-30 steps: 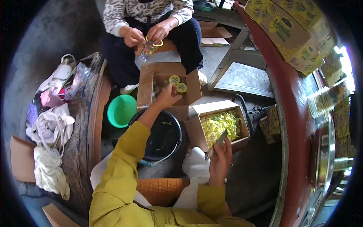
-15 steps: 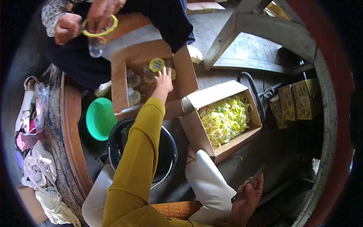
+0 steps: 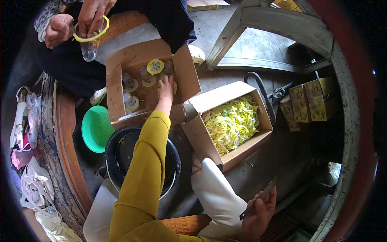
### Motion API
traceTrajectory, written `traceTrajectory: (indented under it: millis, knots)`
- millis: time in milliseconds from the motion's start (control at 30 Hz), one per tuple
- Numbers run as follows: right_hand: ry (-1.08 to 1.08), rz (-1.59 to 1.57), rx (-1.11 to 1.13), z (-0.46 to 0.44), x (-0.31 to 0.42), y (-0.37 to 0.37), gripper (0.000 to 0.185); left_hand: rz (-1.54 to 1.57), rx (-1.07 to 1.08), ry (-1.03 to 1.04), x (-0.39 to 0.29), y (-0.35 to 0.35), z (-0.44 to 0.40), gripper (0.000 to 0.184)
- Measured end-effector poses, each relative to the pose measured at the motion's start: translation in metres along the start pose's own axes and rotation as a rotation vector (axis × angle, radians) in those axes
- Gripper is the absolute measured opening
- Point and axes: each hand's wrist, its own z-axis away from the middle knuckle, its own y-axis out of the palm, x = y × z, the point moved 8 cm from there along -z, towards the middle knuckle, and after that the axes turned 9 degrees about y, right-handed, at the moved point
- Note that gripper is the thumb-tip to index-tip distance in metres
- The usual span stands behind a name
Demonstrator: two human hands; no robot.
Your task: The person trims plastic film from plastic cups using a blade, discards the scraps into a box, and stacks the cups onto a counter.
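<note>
My left hand (image 3: 166, 90) reaches into an open cardboard box (image 3: 187, 74), its fingers over a cup at the right side; whether they grip it is hard to see. Beside them lies a cup with a yellow printed lid (image 3: 155, 67), and several clear cups (image 3: 130, 101) lie further left in the box. At the lower right, my right hand (image 3: 260, 205) is closed around a knife (image 3: 267, 188) with a dark blade pointing up and right. A second box (image 3: 264, 141) holds a heap of yellow-green strips (image 3: 231, 123).
A co-worker's hands (image 3: 90, 16) hold a clear cup (image 3: 89, 50) with a yellow ring at the upper left. A black bucket (image 3: 173, 155) stands under my left arm, beside a green basin (image 3: 96, 129). A wooden frame (image 3: 286, 24) rises at upper right; bags (image 3: 34, 181) lie left.
The view has swung down and to the right. My left hand has moved over the cups at the box's right side. My right hand still has the knife, now further from the box of strips.
</note>
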Motion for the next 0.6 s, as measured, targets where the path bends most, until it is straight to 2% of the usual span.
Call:
traceTrajectory:
  millis: [33,67,167,200,233,300,400,500,600]
  knots:
    - [-0.009,-0.033,0.034,-0.003,-0.003,0.0,0.053,0.067,-0.011,-0.009,0.001,-0.005,0.004,0.064]
    - [-0.014,-0.063,0.064,-0.001,-0.005,-0.001,0.058,0.061,-0.03,0.039,-0.001,-0.014,0.007,0.079]
    - [0.037,-0.101,0.088,0.011,-0.006,0.013,0.059,0.34,-0.21,0.171,-0.007,-0.058,0.019,0.085]
    - [0.054,-0.136,0.13,0.016,-0.006,0.022,0.059,0.559,-0.232,0.17,-0.001,-0.066,0.019,0.092]
    - [0.079,-0.134,0.167,0.019,-0.008,0.026,0.058,0.559,-0.307,0.162,0.001,-0.09,0.03,0.092]
    - [0.131,-0.124,0.238,0.024,-0.019,0.029,0.057,0.654,-0.066,-0.011,0.015,-0.111,0.047,0.093]
    - [0.105,-0.156,0.377,0.033,-0.022,0.037,0.054,0.698,-0.117,0.102,0.028,-0.171,0.089,0.09]
    - [0.066,-0.158,0.484,0.034,-0.022,0.043,0.056,0.847,-0.271,0.272,0.044,-0.243,0.158,0.088]
    - [0.056,-0.135,0.499,0.037,-0.027,0.053,0.056,1.126,-0.505,0.392,0.067,-0.297,0.233,0.089]
